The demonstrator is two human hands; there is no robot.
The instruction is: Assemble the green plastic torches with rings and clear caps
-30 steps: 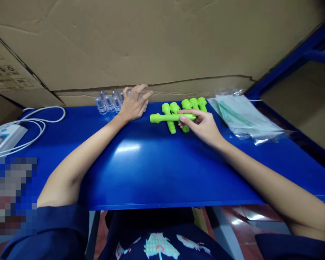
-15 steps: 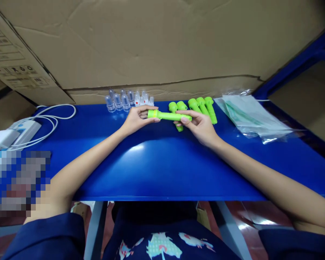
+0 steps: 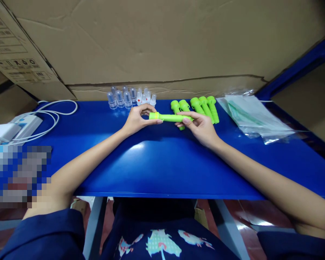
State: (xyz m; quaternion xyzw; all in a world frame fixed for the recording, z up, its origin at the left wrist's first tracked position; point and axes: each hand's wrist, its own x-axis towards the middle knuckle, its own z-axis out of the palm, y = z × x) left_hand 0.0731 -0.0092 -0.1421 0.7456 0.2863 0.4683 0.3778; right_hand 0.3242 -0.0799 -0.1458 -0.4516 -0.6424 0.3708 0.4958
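A lime-green flashlight (image 3: 168, 117) lies level just above the blue table (image 3: 157, 162), held at both ends. My left hand (image 3: 137, 120) pinches its wider head end. My right hand (image 3: 199, 124) grips its tail end with fingers curled round it. Behind the flashlight, several more green flashlights (image 3: 203, 105) lie side by side on the table. A cluster of small clear caps (image 3: 130, 96) stands at the table's back edge, just beyond my left hand.
Clear plastic bags (image 3: 253, 115) lie stacked at the right. A white device with a coiled white cable (image 3: 29, 122) sits at the left. Cardboard (image 3: 151, 43) walls off the back; a blue frame rail (image 3: 300, 65) runs at the right.
My left hand came away from the clear caps and took hold of the flashlight's head end. My right hand has kept hold of the flashlight throughout.
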